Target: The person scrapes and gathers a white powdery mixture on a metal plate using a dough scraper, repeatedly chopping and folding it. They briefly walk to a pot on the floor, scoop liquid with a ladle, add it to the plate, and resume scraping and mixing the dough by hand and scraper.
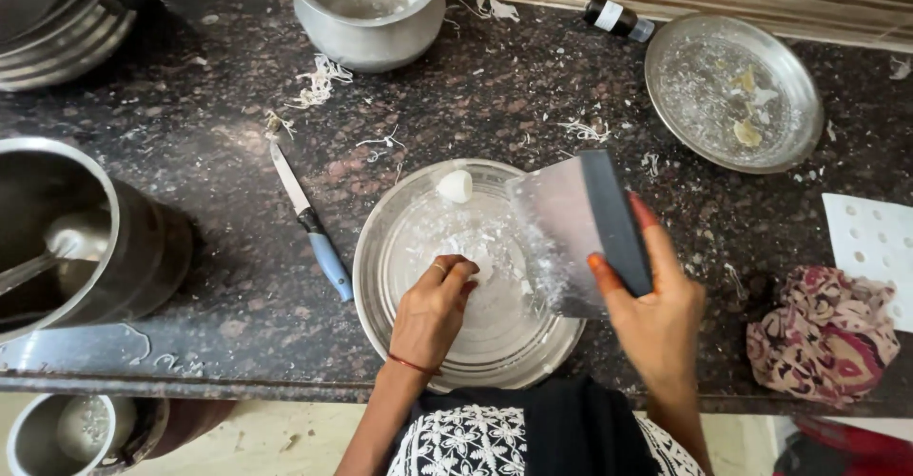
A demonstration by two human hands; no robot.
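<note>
1. Dark speckled stone forms the table (219, 105), strewn with pale shreds and peelings, and I look straight down on it.
2. At lower centre of the frame lies a round steel plate (399, 276), dusted with white scrapings.
3. My left hand (433, 310) rests inside that plate, its fingers (456, 272) bunched together and pinching a small white piece (480, 259) against the plate's floor.
4. A second white lump (455, 186) sits at the plate's upper rim, well apart from the hand.
5. My right hand (656, 310), right of centre, holds a flat metal grater (556, 243) by its dark handle bar (613, 219); the fingers are clamped around that bar, and the blade slopes down over the plate's right side.
6. Left of the plate lies a knife with a blue handle (312, 224), blade toward the upper left.
7. At the left edge stands a large steel pot (143, 248) with a ladle in it.
8. At top centre stands a steel vessel (366, 10); stacked plates fill the upper left corner.
9. Upper right holds another steel plate (685, 105) with scraps, and a small dark bottle (616, 17) lies beside it.
10. A patterned cloth (823, 333) is bunched at lower right, just below a white perforated sheet (875, 243).
</note>
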